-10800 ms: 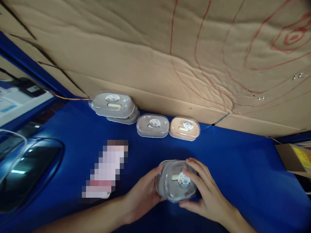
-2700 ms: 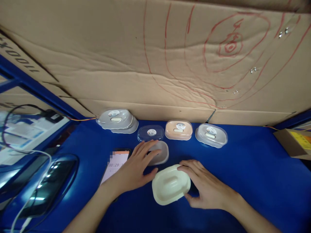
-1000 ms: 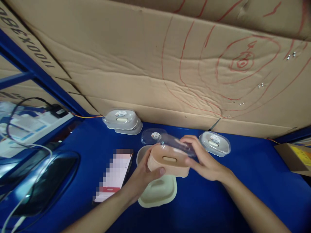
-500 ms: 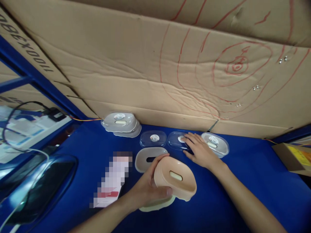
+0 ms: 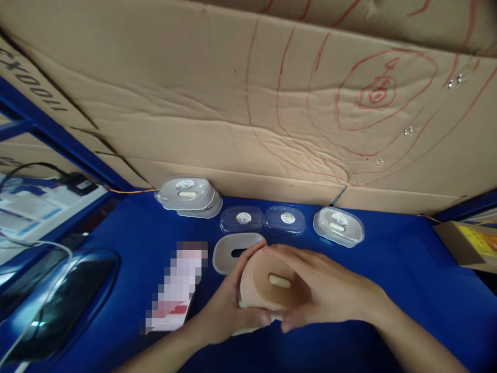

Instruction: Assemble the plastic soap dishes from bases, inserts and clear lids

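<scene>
A peach oval plastic dish (image 5: 264,280), shaped like a soap dish with a pale insert in its slot, is between my hands. My left hand (image 5: 233,305) grips its left side, thumb along the front edge. My right hand (image 5: 330,290) closes round the right side, covering much of the rim. Part of a pale green piece (image 5: 246,330) shows below the peach dish. Behind my left fingers lies a whitish oval dish (image 5: 223,254) with a dark slot. Two clear lids (image 5: 241,228) (image 5: 285,228) with round stickers lie beyond it.
Lidded dishes are stacked (image 5: 186,202) at the back left, and another lidded dish (image 5: 339,235) stands at the back right. A phone (image 5: 178,290), partly blurred out, lies left of my hands. Cardboard (image 5: 194,103) walls the back; a carton (image 5: 462,243) is at far right.
My right hand has left the clear lid at the back and come to the peach dish. The lid stays on the table. The peach dish has shifted slightly left in view.
</scene>
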`<state>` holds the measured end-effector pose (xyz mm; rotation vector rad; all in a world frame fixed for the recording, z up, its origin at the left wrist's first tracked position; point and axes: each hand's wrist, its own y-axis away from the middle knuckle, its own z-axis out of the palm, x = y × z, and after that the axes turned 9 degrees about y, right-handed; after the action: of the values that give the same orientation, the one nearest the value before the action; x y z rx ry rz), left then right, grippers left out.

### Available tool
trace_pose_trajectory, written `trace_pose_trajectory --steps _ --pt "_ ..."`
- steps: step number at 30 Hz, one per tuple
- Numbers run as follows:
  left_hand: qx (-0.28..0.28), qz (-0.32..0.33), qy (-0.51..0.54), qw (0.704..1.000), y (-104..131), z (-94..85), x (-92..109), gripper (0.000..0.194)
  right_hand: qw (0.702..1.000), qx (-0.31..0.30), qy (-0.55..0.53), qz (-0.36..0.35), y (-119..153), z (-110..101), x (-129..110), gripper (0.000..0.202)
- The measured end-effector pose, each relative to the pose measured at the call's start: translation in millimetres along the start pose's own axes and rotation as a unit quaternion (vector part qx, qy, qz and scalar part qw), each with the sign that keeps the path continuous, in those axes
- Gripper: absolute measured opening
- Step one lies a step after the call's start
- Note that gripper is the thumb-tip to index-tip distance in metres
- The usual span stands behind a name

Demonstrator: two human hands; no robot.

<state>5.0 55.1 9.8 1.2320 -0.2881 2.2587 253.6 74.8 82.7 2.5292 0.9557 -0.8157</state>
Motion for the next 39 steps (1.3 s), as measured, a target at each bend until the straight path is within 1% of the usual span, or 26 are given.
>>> trace_pose_trajectory --steps 2,4,10,13,17,19,22,24,26,29,31,32,34,35,36,37,39 --pt "0.006 -0.006 -0.008 1.000 2.0 1.0 -3.5 0.116 1.000 0.009 -0.002 0.017 1.1 0.1 -4.0 0.100" --pt "0.008 -0.010 -0.010 1.000 3.8 2.2 -6.5 0.117 1.000 0.003 -0.007 0.030 2.1 0.0 -5.5 0.099" --pt "0.001 -0.008 -0.025 1.000 6.9 3.5 -7.7 0.106 0.998 -0.024 0.006 0.058 3.3 0.3 -0.9 0.095" --pt "0.001 -0.010 -0.010 1.000 5.9 1.7 -8.9 0.107 0.997 -0.031 0.011 0.066 2.5 0.8 3.4 0.088" --pt "-0.006 -0.019 0.013 1.000 4.8 -0.7 -12.1 0.107 0.998 -0.026 -0.002 0.062 2.7 0.2 5.2 0.076" --pt "0.002 -0.008 -0.001 1.000 5.3 -1.2 -12.7 0.106 0.999 -0.023 -0.013 0.046 3.8 0.6 2.3 0.080" --pt "0.011 0.012 -0.026 1.000 6.9 -0.1 -12.1 0.109 0.999 -0.016 -0.026 0.008 6.1 2.4 -3.6 0.098" --pt "0.016 0.010 -0.026 0.999 8.2 1.8 -11.6 0.111 1.000 -0.007 -0.030 -0.004 7.5 2.7 -4.7 0.101" --pt "0.017 0.005 -0.024 1.000 9.6 4.2 -11.3 0.112 0.999 -0.006 -0.033 0.003 9.0 -0.5 -1.4 0.097" --pt "-0.005 0.003 -0.027 1.000 11.7 6.9 -9.6 0.115 0.997 -0.033 -0.071 0.010 12.0 -13.7 10.5 0.088" --pt "-0.019 0.006 -0.047 0.999 12.7 7.0 -7.0 0.118 0.994 -0.040 -0.102 -0.002 14.4 -24.9 20.2 0.081" --pt "-0.022 0.013 -0.072 0.997 13.0 6.4 -5.7 0.119 0.995 -0.029 -0.099 -0.009 15.3 -29.5 25.1 0.080" --pt "-0.037 0.031 -0.163 0.985 13.3 4.2 -4.7 0.116 0.999 0.021 -0.044 -0.009 16.1 -34.2 34.3 0.079" --pt "-0.059 0.043 -0.222 0.972 13.4 2.9 -5.5 0.114 0.999 0.050 0.001 0.000 15.8 -33.7 38.7 0.078" --pt "-0.091 0.057 -0.283 0.953 13.7 1.8 -7.3 0.111 0.996 0.075 0.047 0.011 14.8 -31.2 43.0 0.077" --pt "-0.137 0.075 -0.339 0.928 14.2 1.0 -9.9 0.107 0.992 0.090 0.087 0.023 13.2 -27.2 46.9 0.076" --pt "-0.232 0.110 -0.426 0.868 15.9 0.8 -16.2 0.094 0.985 0.087 0.139 0.045 8.1 -16.1 53.5 0.073"
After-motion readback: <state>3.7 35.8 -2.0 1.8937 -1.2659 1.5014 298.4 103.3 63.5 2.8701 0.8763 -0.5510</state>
